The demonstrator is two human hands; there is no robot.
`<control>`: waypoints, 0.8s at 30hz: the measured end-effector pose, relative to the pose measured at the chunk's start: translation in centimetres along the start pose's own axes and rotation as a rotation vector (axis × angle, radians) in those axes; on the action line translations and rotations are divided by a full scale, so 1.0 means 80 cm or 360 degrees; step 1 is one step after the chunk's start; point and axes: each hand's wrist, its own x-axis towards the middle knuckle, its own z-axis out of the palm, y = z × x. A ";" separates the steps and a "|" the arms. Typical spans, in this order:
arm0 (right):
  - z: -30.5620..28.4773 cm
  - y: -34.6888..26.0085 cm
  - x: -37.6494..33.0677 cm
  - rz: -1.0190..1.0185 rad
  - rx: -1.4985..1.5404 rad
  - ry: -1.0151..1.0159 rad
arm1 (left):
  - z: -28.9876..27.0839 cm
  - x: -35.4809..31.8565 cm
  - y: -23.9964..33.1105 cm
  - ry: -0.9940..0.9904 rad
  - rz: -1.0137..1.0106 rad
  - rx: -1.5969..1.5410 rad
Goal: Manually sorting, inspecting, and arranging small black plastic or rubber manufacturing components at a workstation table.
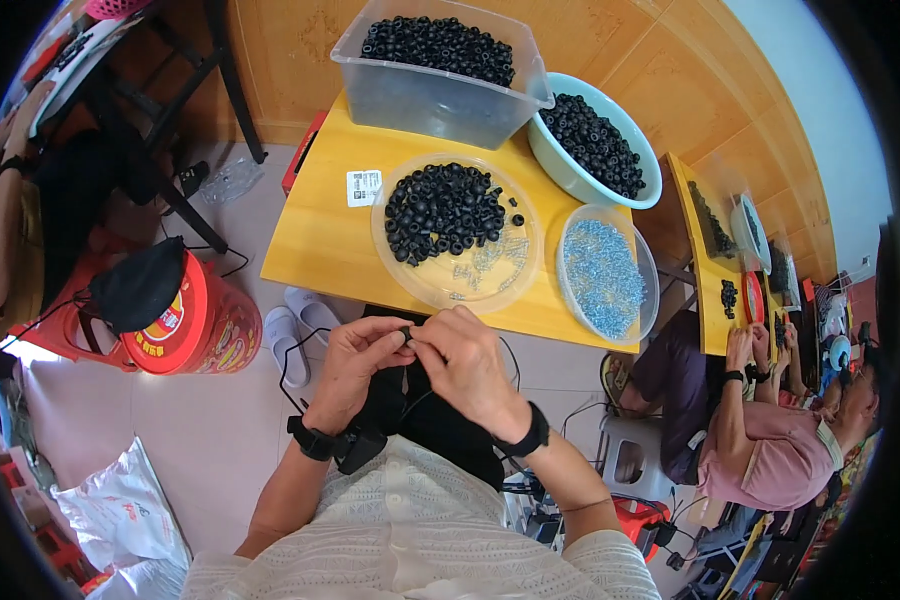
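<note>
Black ring (407, 331) pinched between left hand (358, 362) and right hand (462, 362) fingertips.

white square label (364, 187) on table (yellow)

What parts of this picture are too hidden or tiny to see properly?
- Head view: the small black piece pinched between the left hand and right hand; fingertips cover most of it.
- The small silvery parts in the clear dish: too small to tell their shape.
- The next yellow table: squeezed and bent near the rim.
</note>
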 end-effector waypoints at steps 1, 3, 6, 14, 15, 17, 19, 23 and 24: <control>0.007 -0.005 -0.004 -0.0036 -0.0159 0.0095 | 0.001 0.001 -0.002 0.0044 0.0006 -0.0117; 0.019 -0.013 -0.011 -0.0087 -0.0381 0.0199 | 0.000 0.004 -0.006 0.0050 0.0015 -0.0171; 0.011 -0.010 -0.003 -0.0073 -0.0139 0.0203 | -0.005 0.005 -0.008 0.0030 0.0043 -0.0273; -0.045 0.111 0.057 0.0414 -0.0487 0.0433 | -0.008 0.008 0.001 -0.0078 0.0050 -0.0338; -0.046 0.116 0.062 0.0430 -0.0551 0.0377 | -0.009 0.008 0.001 -0.0086 0.0039 -0.0333; -0.043 0.121 0.071 0.0441 -0.0609 0.0316 | -0.011 0.006 0.002 -0.0087 0.0032 -0.0329; -0.038 0.125 0.076 0.0405 -0.0699 0.0220 | -0.011 0.004 0.003 -0.0097 0.0024 -0.0318; -0.032 0.130 0.083 0.0231 -0.0839 0.0189 | -0.011 0.002 0.006 -0.0091 0.0032 -0.0303; -0.030 0.128 0.084 0.0242 -0.0865 0.0151 | -0.011 0.001 0.007 -0.0097 0.0032 -0.0310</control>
